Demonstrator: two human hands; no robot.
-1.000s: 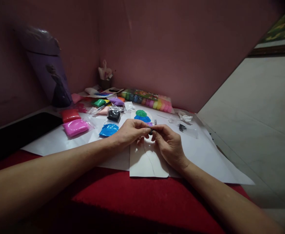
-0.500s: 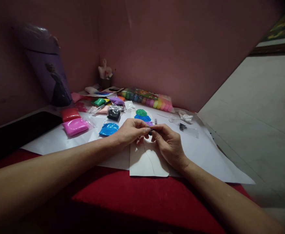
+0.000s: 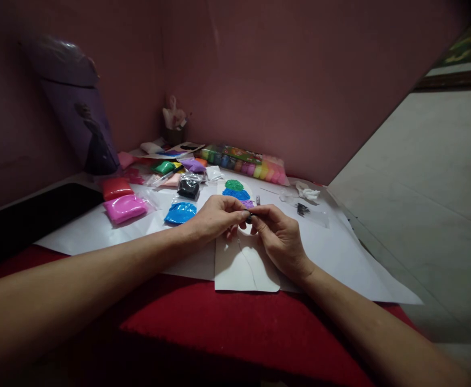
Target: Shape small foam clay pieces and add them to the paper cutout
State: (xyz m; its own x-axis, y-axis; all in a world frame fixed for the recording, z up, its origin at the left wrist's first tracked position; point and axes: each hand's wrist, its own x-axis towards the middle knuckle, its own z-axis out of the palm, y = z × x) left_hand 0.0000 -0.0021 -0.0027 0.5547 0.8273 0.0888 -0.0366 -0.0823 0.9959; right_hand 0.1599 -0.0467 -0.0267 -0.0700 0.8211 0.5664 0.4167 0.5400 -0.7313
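Between the fingertips of my left hand point(image 3: 224, 214) and my right hand point(image 3: 277, 232) is a small lump of black modelling clay point(image 3: 248, 219), mostly covered by the fingers. Both hands pinch it above a white card point(image 3: 245, 269) with a thin curved line drawn on it. Beyond my fingers, the card's far part carries a green clay patch point(image 3: 234, 185), a blue clay patch point(image 3: 236, 194) and a purple clay patch point(image 3: 246, 203). The tines of a fork point(image 3: 258, 200) show just past my right fingers.
Clay packets lie left: blue point(image 3: 180, 213), black point(image 3: 188, 187), pink point(image 3: 125, 208) and red point(image 3: 116, 188). A long pack of coloured clays point(image 3: 243, 161) rests by the wall. Black scraps point(image 3: 302, 209) sit on plastic at right. White paper point(image 3: 332, 258) covers the red cloth point(image 3: 235, 333).
Hardly anything differs. Both hands keep the same pinch on the black clay, and the view has shifted very slightly.
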